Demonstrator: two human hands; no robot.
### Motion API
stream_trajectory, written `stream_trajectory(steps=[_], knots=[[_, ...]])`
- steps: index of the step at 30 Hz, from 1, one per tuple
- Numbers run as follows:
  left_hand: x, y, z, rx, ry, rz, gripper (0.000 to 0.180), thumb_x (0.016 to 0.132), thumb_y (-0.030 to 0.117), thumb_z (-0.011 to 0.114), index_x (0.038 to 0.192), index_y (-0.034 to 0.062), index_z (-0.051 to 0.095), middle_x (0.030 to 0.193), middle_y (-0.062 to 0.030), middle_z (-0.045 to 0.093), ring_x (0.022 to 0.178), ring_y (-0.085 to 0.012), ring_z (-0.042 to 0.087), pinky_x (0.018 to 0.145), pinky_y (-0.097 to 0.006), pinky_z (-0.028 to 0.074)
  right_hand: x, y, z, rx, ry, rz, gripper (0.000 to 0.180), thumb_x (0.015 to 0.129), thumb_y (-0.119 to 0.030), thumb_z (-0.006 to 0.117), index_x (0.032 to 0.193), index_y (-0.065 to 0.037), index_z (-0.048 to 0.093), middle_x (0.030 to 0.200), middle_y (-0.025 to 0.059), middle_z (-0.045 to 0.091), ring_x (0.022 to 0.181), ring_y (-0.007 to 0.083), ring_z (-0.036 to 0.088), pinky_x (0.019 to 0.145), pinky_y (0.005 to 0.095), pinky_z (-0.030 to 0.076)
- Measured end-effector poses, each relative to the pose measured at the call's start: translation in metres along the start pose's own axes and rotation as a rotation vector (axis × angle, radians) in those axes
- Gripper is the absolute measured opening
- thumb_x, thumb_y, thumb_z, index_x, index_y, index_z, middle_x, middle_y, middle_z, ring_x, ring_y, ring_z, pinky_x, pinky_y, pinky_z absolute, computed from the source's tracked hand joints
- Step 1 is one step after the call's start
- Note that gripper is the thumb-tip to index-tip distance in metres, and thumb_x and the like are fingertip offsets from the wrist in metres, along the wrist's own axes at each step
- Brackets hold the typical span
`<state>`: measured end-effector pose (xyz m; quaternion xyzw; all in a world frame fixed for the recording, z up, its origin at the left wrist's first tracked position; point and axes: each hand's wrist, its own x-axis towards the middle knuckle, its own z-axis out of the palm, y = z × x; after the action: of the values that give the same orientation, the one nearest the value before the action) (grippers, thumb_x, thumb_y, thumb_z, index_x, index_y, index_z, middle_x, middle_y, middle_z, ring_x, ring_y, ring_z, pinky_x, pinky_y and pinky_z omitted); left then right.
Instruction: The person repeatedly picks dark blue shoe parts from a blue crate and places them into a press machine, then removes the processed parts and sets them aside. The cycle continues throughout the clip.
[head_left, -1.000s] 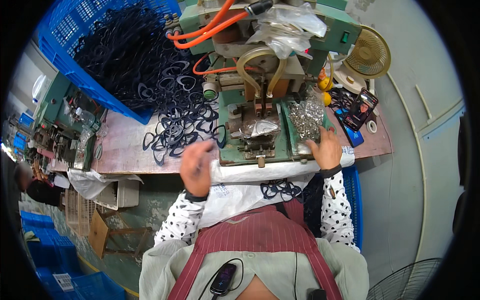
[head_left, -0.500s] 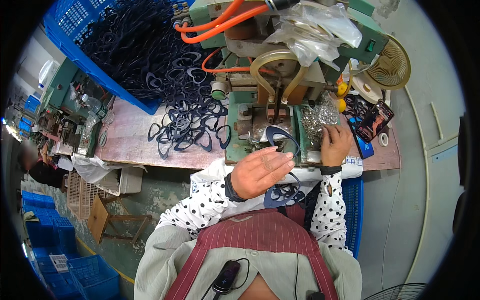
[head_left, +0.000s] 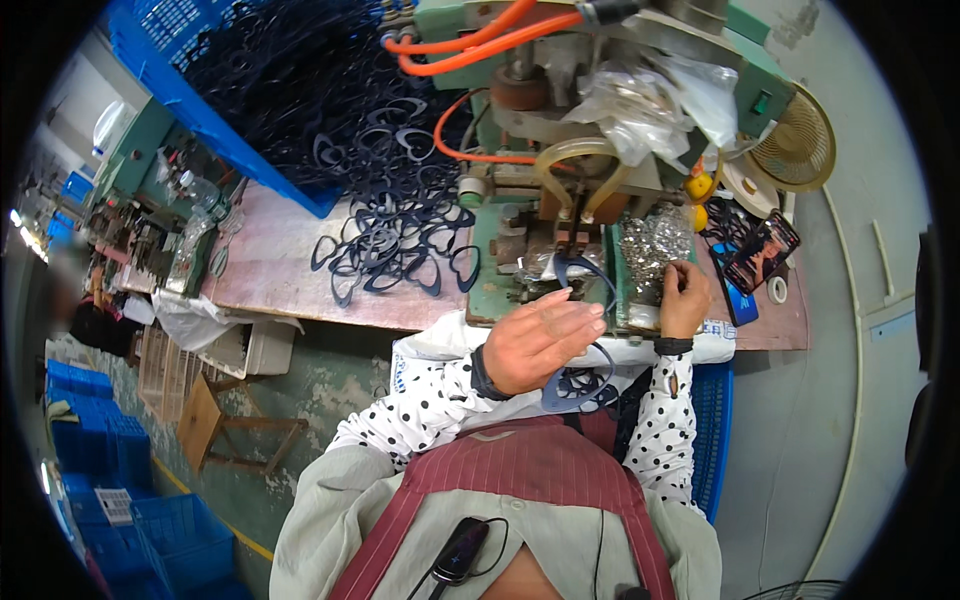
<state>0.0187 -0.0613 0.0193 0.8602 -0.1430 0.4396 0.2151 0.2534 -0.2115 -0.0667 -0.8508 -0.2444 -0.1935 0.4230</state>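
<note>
My left hand is closed around dark blue plastic loops in front of the press. One loop sticks up past my fingers, its upper end just below the machine's clamping jaws. Below the same hand hangs another blue loop. My right hand is at the near right edge of a green tray heaped with small shiny metal pieces. Its thumb and fingers are pinched together, and whatever may be between them is too small to make out.
Many heart-shaped blue loops lie on the table left of the green press. Behind them a blue crate overflows with more. Two phones, a tape roll and a fan are at right.
The whole view has shifted, with the scene sliding a little right. My right hand's fingers have drawn together at the tray's edge. My left hand keeps its hold on the loops.
</note>
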Motion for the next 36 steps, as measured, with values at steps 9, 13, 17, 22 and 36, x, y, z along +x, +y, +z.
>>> stream_trajectory(steps=[9,13,17,22,36], knots=[[-0.079,-0.056,-0.027,0.480,0.133,-0.472,0.038,0.066,-0.005,0.058,0.100,0.0086,0.069,0.112,-0.0128,0.062,0.103,-0.0356,0.055,0.088,-0.044,0.042,-0.006,0.009,-0.006,-0.015,0.020,-0.101,0.013,0.078,-0.015,0.072,0.090,-0.011,0.071,0.086,0.0064,0.065,0.086,0.0260,0.058,0.079,0.0387,0.044],[-0.116,-0.117,-0.027,0.687,-0.355,-0.670,0.036,0.071,0.010,0.064,0.105,0.0217,0.067,0.144,-0.0089,0.044,0.127,-0.0322,0.044,0.100,-0.061,0.027,-0.003,0.000,-0.005,-0.094,0.039,-0.138,0.011,0.073,-0.010,0.074,0.084,-0.011,0.072,0.082,0.0079,0.066,0.084,0.0286,0.058,0.076,0.0419,0.044],[-0.121,-0.155,-0.039,0.529,-0.500,-0.697,0.035,0.076,0.007,0.061,0.109,0.0212,0.065,0.143,-0.0089,0.046,0.123,-0.0249,0.051,0.102,-0.066,0.022,-0.003,-0.002,0.001,-0.047,0.055,-0.163,0.012,0.072,-0.011,0.074,0.084,-0.014,0.073,0.083,0.0041,0.066,0.088,0.0268,0.056,0.083,0.0418,0.040],[-0.088,-0.148,-0.053,-0.156,0.274,-0.950,0.017,0.093,0.004,0.051,0.109,0.0041,0.057,0.124,-0.0115,0.061,0.088,-0.0155,0.063,0.071,-0.030,0.048,0.000,-0.029,-0.005,0.041,0.031,-0.095,0.013,0.071,-0.010,0.071,0.081,-0.017,0.075,0.084,0.0015,0.070,0.091,0.0230,0.058,0.087,0.0388,0.038],[0.013,-0.008,-0.020,0.165,0.013,0.054,0.040,0.073,0.008,0.072,0.113,0.0063,0.066,0.107,-0.0060,0.069,0.092,-0.0210,0.064,0.090,-0.040,0.046,-0.002,-0.146,-0.034,0.784,-0.397,0.105,0.025,0.074,-0.002,0.073,0.098,0.000,0.067,0.085,0.0079,0.067,0.078,0.0135,0.063,0.072,0.0261,0.050]])
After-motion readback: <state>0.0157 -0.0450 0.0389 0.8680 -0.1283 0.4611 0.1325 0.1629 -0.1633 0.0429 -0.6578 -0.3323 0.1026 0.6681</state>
